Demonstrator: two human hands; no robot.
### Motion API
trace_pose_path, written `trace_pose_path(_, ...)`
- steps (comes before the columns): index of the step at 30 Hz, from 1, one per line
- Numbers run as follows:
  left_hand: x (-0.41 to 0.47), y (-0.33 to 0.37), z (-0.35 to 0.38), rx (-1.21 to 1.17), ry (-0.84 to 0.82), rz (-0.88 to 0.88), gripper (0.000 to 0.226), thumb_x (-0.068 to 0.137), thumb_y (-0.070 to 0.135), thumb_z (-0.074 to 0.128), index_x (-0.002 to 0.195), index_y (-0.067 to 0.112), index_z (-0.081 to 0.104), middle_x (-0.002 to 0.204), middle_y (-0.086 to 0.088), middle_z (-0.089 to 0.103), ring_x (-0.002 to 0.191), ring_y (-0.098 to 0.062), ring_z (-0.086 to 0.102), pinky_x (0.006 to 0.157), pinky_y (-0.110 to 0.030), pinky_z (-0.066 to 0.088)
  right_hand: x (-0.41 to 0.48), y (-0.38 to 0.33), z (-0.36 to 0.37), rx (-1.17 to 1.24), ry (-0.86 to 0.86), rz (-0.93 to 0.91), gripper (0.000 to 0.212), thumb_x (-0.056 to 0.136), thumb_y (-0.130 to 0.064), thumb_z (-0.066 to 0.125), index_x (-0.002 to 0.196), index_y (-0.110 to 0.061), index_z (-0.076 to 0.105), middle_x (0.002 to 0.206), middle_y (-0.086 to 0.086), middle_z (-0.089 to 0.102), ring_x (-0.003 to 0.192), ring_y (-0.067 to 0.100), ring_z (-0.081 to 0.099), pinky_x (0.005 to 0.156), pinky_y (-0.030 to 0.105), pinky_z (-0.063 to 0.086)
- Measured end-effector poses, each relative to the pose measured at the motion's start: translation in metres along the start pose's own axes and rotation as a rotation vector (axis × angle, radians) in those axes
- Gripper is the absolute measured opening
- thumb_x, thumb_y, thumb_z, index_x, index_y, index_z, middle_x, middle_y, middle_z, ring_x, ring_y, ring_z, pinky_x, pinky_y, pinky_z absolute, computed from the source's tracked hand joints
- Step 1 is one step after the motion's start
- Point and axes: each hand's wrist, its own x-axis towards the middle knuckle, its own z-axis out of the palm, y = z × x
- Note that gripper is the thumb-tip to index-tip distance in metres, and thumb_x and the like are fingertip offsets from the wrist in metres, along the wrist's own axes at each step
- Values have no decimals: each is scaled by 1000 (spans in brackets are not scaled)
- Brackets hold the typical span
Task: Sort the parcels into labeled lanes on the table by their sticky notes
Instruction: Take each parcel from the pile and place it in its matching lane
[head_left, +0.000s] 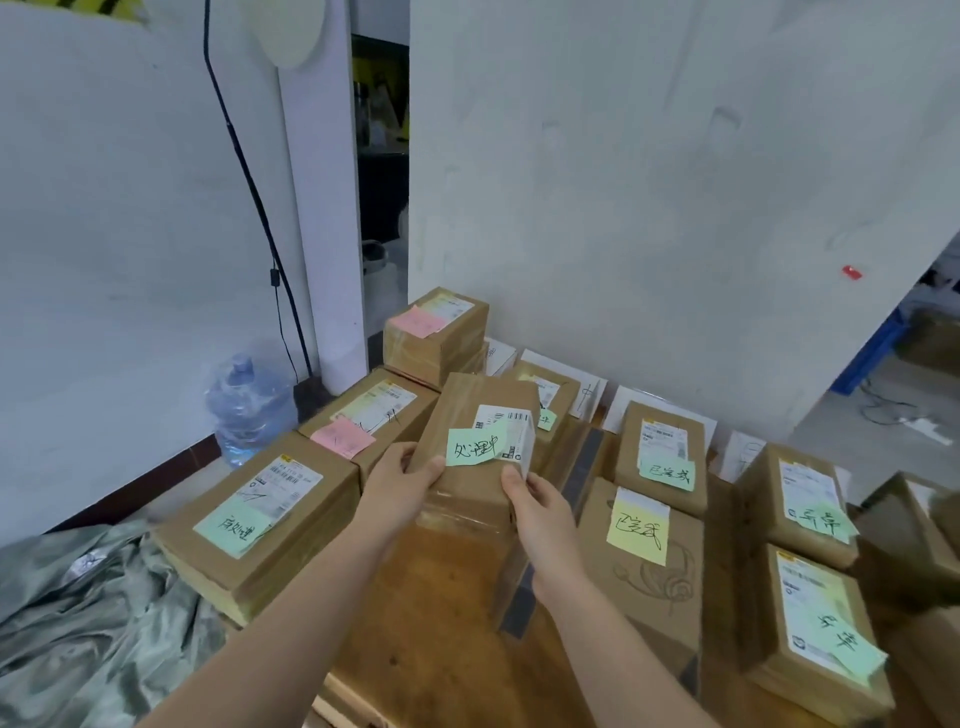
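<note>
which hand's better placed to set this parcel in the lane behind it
Right, probably: right hand grips the held parcel nearer that lane's green-noted parcel; left hand is farther.

Both bare forearms reach forward from the bottom edge, converging. Left hand (402, 475) grips the near left corner of a box (462, 405), thumb on top. Right hand (540, 506) grips its near right corner, thumb on top.

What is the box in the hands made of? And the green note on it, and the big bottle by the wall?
The held box looks like matte brown cardboard with glossy tape bands. The green note seems thin matte paper, with pen writing on it. The big bottle is probably clear bluish plastic, see-through, under a shiny wrap.
</note>
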Motion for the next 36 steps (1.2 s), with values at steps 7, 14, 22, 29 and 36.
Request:
trace_pose_path(7,33,-8,-4,58,-105,-7,46,94,33,61,135,16,48,126,2,54,110,-17,53,98,-36,46,15,3,34,-70,147,53,36,104,-42,35,126,-23,56,114,-1,62,106,17,57,92,37,50)
trace_pose_path(14,60,-21,-3,168,-219,-18,48,96,31,57,140,16,44,136,-5,53,120,-23,52,101,-38,45,26,12,57,-112,256,133,37,107,-33,31,132,-16,52,113,0,56,103,16,53,84,31,43)
trace_pose_path(22,76,-35,6,282,-322,-24,54,98,29,53,147,15,36,142,-6,48,128,-24,47,98,-34,42,44,29,66,-236,365,143,36,107,-24,30,127,-10,56,115,2,58,95,14,51,77,28,40)
trace_pose_path(29,90,-51,17,334,-381,-75,54,99,29,50,147,14,34,144,-8,48,129,-28,47,104,-43,42,60,39,70,-321,402,188,34,106,-19,32,129,-11,56,130,7,60,109,19,54,86,27,42)
trace_pose_path(36,99,-61,23,407,-414,-49,60,99,31,51,151,15,25,147,-8,45,132,-29,45,105,-44,42,71,51,72,-369,337,243,40,104,-17,33,141,-23,45,139,0,56,125,22,51,104,38,44)
